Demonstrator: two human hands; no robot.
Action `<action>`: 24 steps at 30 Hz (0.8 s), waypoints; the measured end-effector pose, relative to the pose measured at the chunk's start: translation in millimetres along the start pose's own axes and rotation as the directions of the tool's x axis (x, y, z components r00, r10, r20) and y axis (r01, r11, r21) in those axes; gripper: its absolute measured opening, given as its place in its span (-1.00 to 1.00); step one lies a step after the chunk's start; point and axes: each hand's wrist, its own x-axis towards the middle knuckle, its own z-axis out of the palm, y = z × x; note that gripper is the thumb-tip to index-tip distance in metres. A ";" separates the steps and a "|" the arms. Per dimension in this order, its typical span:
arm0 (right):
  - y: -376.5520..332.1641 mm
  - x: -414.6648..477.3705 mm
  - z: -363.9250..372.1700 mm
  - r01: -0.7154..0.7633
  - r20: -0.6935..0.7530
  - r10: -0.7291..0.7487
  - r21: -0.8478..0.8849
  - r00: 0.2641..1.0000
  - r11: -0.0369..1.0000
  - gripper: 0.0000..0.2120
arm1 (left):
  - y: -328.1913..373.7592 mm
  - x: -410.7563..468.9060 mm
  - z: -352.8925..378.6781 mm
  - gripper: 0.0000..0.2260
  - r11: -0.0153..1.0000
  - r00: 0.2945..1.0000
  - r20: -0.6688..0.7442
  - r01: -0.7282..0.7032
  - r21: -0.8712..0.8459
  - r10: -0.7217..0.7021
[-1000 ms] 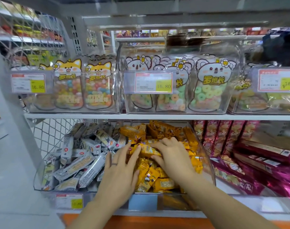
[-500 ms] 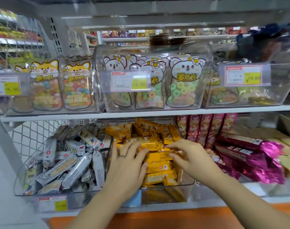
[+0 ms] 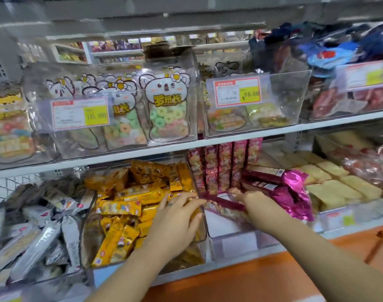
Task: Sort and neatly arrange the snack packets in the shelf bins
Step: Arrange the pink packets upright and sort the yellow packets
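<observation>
A clear bin (image 3: 202,243) on the lower shelf holds a heap of yellow snack packets (image 3: 121,208). My left hand (image 3: 175,223) lies over its right side with fingers spread and fairly straight, reaching to the bin's right wall. To the right, another clear bin (image 3: 236,243) holds magenta packets (image 3: 221,168), some standing upright at the back and some lying flat. My right hand (image 3: 255,203) reaches into this bin, fingers curled down onto a flat magenta packet (image 3: 227,203); the fingertips are hidden.
A bin of silver-grey packets (image 3: 40,236) stands at lower left. Pale yellow packs (image 3: 334,184) lie at lower right. The upper shelf (image 3: 208,142) carries clear bins of ring-candy bags (image 3: 166,110) with price tags (image 3: 80,113). An orange ledge (image 3: 262,277) runs below.
The view has swung right. My right hand left the yellow bin and moved into the magenta packets' bin. My left hand shifted to the yellow bin's right side.
</observation>
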 end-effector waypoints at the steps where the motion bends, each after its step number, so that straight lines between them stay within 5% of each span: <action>1: 0.6 4.5 2.5 -0.011 0.016 0.011 -0.035 1.000 0.999 -0.68 | -0.7 1.5 0.7 -0.66 1.000 1.000 0.004 0.001 -0.002 -0.001; 6: -3.5 16.8 8.4 -0.002 0.193 0.038 -0.186 0.980 0.982 -0.66 | -5.3 4.4 4.7 -0.68 0.999 1.000 0.003 -0.020 -0.047 0.020; 10: -5.1 15.7 -0.2 0.051 0.171 -0.028 -0.134 0.985 0.990 -0.72 | -8.1 4.8 8.2 -0.67 0.998 0.999 0.002 -0.040 -0.056 0.040; 14: -1.2 13.6 -19.8 0.082 -0.085 -0.070 0.137 0.994 0.987 -0.62 | -10.6 5.6 6.8 -0.62 0.999 0.999 0.026 -0.040 -0.028 0.040; 17: -0.9 17.8 -32.6 0.086 -0.252 0.043 0.480 0.967 0.873 -0.52 | -11.9 4.1 5.5 -0.59 0.998 0.998 0.041 -0.050 -0.027 0.051; 24: -10.2 39.7 -21.7 0.117 -0.350 0.256 0.764 0.901 0.634 -0.51 | -16.7 7.2 6.6 -0.63 0.995 0.996 -0.013 -0.094 -0.031 0.093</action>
